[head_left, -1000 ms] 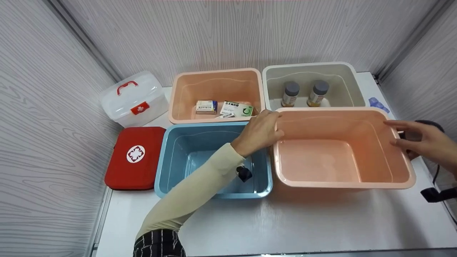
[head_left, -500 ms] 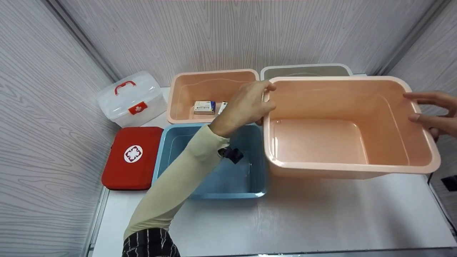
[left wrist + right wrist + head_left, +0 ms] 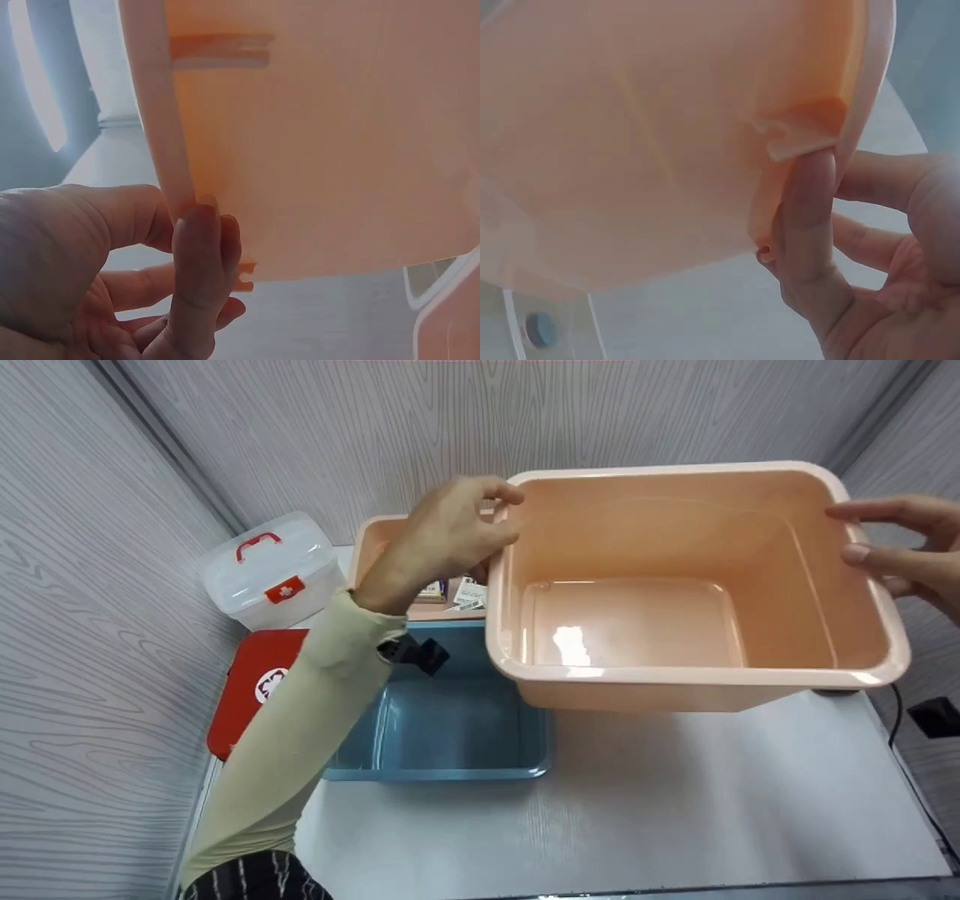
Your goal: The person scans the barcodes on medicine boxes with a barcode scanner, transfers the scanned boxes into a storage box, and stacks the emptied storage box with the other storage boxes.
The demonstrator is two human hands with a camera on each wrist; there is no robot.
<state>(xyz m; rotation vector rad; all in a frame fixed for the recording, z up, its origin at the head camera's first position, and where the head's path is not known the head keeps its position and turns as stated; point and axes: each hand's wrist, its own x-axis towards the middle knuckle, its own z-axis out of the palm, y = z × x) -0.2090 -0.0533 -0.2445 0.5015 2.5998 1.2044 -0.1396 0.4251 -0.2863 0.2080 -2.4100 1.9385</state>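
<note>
A deep peach-coloured plastic bin (image 3: 637,619), with nothing inside, is held up over the right half of the table, its open top facing the head camera. My left hand (image 3: 457,529) pinches its left rim, the fingers hooked underneath in the left wrist view. At the opposite end, my right hand (image 3: 915,540) grips the right rim between fingers and thumb. Below and left of the held bin, a blue bin (image 3: 457,727) stands on the table, partly covered by my left forearm.
Behind the blue bin, a second peach bin (image 3: 375,536) contains medicine boxes (image 3: 469,594). A clear first-aid box (image 3: 277,566) and red first-aid case (image 3: 251,664) stand left. The right wrist view shows a dark bottle cap (image 3: 540,330) inside a pale-rimmed bin below.
Both hands have raised the peach bin and shifted it back and left. It now hides the grey bin with the two bottles. My left forearm now covers part of the red case.
</note>
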